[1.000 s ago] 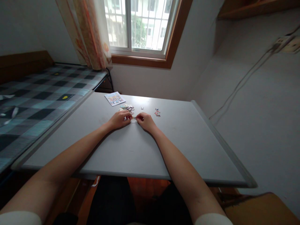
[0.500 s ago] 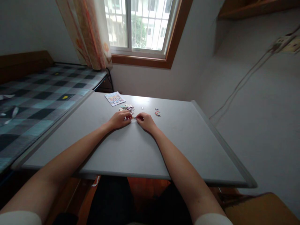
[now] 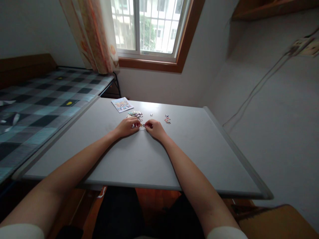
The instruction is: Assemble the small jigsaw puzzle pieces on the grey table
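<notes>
My left hand (image 3: pixel 128 126) and my right hand (image 3: pixel 155 128) meet over the middle of the white table (image 3: pixel 139 159), fingertips almost touching. Each hand pinches a small jigsaw puzzle piece, and the bit that shows between them is a tan and dark puzzle piece (image 3: pixel 141 125). Fingers hide most of what they grip, so I cannot tell whether the pieces are joined. Just beyond my left hand lies a heap of loose puzzle pieces (image 3: pixel 136 114). One single puzzle piece (image 3: pixel 151 115) lies past my right hand, face down or pale.
A small cluster of puzzle pieces (image 3: pixel 167 119) lies to the right of my hands. At the table's far left edge rests a picture card (image 3: pixel 122 104). A bed with a checked cover (image 3: pixel 62 89) stands along the left; a brown stool or chair seat (image 3: pixel 279 222) is at lower right.
</notes>
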`<state>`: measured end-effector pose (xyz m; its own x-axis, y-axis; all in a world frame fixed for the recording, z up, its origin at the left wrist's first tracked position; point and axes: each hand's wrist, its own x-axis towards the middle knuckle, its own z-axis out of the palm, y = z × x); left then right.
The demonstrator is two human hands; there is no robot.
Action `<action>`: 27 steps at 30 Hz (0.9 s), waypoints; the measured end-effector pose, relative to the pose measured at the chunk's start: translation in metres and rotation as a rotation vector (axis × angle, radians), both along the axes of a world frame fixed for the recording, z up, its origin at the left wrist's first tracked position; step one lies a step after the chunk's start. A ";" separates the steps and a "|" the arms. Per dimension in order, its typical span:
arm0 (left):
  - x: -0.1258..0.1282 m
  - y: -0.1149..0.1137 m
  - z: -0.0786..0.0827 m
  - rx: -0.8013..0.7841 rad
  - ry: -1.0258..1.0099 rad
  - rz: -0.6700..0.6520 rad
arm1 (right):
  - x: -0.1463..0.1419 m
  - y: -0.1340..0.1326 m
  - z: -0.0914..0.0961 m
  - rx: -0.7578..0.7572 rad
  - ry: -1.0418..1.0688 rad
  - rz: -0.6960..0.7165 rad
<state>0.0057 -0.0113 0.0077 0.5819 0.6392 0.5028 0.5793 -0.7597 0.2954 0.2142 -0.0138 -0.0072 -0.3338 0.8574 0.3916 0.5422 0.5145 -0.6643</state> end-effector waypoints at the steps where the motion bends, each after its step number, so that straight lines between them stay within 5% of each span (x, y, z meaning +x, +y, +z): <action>1: 0.000 0.000 0.000 -0.001 0.000 0.000 | 0.000 0.000 0.000 -0.001 0.001 -0.001; 27: -0.001 0.001 -0.001 -0.011 -0.004 -0.003 | 0.000 0.000 0.001 -0.002 -0.004 0.002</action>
<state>0.0052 -0.0104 0.0065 0.5817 0.6430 0.4982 0.5758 -0.7581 0.3062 0.2143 -0.0139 -0.0065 -0.3370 0.8577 0.3882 0.5442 0.5139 -0.6631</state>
